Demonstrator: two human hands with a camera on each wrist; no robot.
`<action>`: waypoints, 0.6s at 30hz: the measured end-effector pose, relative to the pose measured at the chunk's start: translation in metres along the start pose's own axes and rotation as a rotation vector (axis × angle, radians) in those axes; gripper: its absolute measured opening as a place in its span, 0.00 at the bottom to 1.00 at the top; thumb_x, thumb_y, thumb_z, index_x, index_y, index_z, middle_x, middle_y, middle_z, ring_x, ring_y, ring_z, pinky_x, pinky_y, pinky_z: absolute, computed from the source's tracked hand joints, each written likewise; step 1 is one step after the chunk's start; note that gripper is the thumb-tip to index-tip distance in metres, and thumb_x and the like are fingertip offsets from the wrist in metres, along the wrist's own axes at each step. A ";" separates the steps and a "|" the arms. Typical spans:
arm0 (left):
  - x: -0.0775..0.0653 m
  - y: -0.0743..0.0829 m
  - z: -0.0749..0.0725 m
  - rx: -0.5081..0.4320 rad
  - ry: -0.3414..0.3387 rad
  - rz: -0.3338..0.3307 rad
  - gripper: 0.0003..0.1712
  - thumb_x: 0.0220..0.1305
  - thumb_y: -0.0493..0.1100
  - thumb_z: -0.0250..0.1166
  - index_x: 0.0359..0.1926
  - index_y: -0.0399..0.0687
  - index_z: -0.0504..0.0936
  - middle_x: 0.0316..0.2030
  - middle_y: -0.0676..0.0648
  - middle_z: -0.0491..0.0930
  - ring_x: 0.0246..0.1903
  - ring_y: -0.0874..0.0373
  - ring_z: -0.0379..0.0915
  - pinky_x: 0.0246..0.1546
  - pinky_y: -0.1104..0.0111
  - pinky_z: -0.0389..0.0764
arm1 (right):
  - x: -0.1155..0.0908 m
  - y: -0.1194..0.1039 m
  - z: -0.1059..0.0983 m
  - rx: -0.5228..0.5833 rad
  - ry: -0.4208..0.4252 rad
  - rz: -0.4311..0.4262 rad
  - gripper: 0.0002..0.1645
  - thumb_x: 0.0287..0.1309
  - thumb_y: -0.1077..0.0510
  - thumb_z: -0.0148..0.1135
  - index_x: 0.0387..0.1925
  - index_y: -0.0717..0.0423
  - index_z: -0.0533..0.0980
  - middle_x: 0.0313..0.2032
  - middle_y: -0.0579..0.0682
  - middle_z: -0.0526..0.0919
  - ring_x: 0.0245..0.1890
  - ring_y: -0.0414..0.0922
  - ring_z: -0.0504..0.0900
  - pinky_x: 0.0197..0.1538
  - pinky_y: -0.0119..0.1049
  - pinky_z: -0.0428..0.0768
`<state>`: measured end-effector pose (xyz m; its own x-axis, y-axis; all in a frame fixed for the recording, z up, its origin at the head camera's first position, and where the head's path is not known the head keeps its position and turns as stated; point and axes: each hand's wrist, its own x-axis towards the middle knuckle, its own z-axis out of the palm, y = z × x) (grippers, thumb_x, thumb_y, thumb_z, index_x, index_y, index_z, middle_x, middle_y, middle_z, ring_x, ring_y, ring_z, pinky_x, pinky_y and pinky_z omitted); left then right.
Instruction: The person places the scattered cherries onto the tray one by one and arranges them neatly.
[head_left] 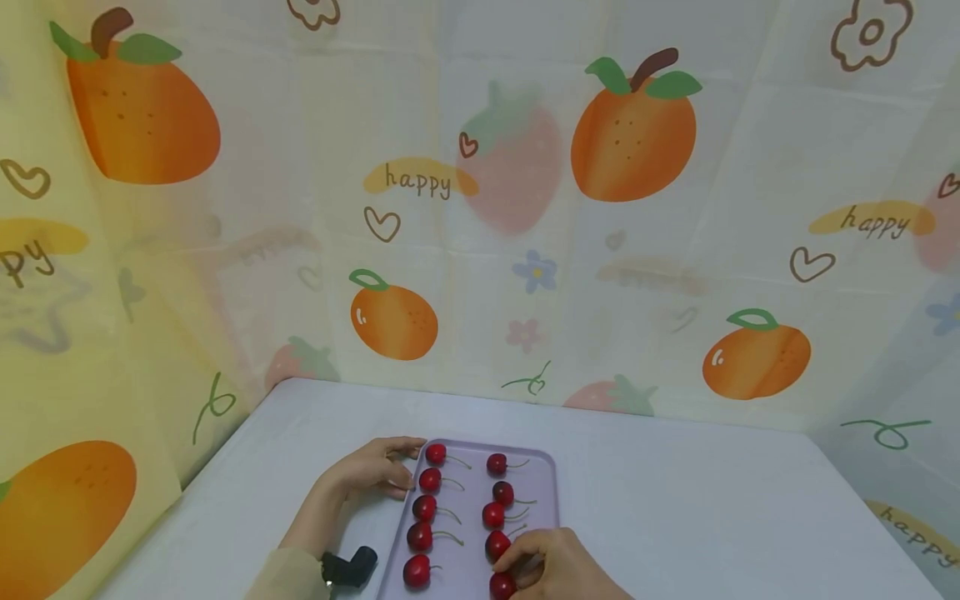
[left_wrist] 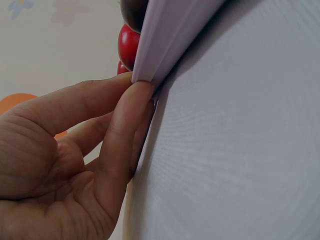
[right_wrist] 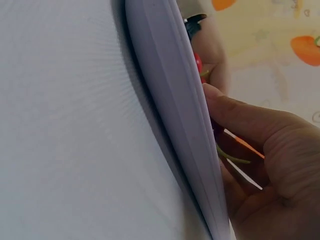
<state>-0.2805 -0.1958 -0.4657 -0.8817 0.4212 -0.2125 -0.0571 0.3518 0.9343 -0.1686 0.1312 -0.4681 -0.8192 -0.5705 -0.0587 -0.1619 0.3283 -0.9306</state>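
A lilac tray (head_left: 461, 567) on the table bears red cherries with green stems in two columns. My left hand (head_left: 371, 468) is at the tray's far left edge; in the left wrist view, its thumb and index finger pinch the rim. Over the right column, my right hand (head_left: 566, 571) holds the nearest cherry (head_left: 502, 586) between thumb and fingers. Just beyond those fingers lies another cherry (head_left: 497, 546). In the right wrist view, a green stem (right_wrist: 236, 159) shows by the hand, while the tray wall hides most of the held cherry.
The white table (head_left: 675, 492) extends on both sides of the tray. A black device (head_left: 351, 567) is strapped at the left wrist. Behind the table hangs a fruit-printed curtain (head_left: 480, 275), which also covers the left and right sides.
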 end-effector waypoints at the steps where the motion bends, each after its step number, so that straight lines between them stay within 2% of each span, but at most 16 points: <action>1: 0.000 0.000 0.000 -0.003 -0.002 0.003 0.39 0.53 0.33 0.65 0.69 0.37 0.67 0.59 0.35 0.69 0.33 0.59 0.78 0.36 0.67 0.89 | 0.000 0.000 0.000 0.001 -0.003 0.002 0.14 0.46 0.58 0.76 0.38 0.51 0.86 0.35 0.43 0.89 0.29 0.36 0.86 0.36 0.26 0.86; 6: -0.001 0.000 -0.001 0.001 -0.013 0.028 0.40 0.53 0.32 0.65 0.69 0.36 0.66 0.61 0.33 0.69 0.33 0.60 0.78 0.37 0.66 0.89 | 0.001 0.000 -0.003 0.006 -0.016 0.006 0.14 0.47 0.57 0.76 0.39 0.51 0.86 0.33 0.43 0.89 0.28 0.37 0.86 0.34 0.27 0.86; 13: 0.000 -0.001 -0.001 -0.009 -0.002 0.012 0.40 0.53 0.32 0.65 0.69 0.37 0.67 0.59 0.35 0.69 0.33 0.59 0.78 0.37 0.67 0.89 | 0.002 -0.002 -0.008 -0.037 0.015 -0.002 0.13 0.46 0.57 0.76 0.37 0.50 0.86 0.33 0.43 0.88 0.25 0.35 0.81 0.29 0.28 0.83; 18: 0.000 -0.001 0.000 -0.012 -0.011 0.028 0.40 0.53 0.32 0.65 0.69 0.36 0.66 0.60 0.33 0.68 0.32 0.60 0.78 0.37 0.66 0.89 | 0.002 -0.002 -0.013 -0.052 0.034 -0.030 0.15 0.44 0.53 0.78 0.37 0.50 0.86 0.36 0.46 0.88 0.29 0.35 0.82 0.33 0.27 0.83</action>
<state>-0.2804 -0.1965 -0.4661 -0.8780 0.4398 -0.1888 -0.0379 0.3293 0.9435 -0.1774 0.1393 -0.4616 -0.8318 -0.5548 -0.0176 -0.2145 0.3505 -0.9117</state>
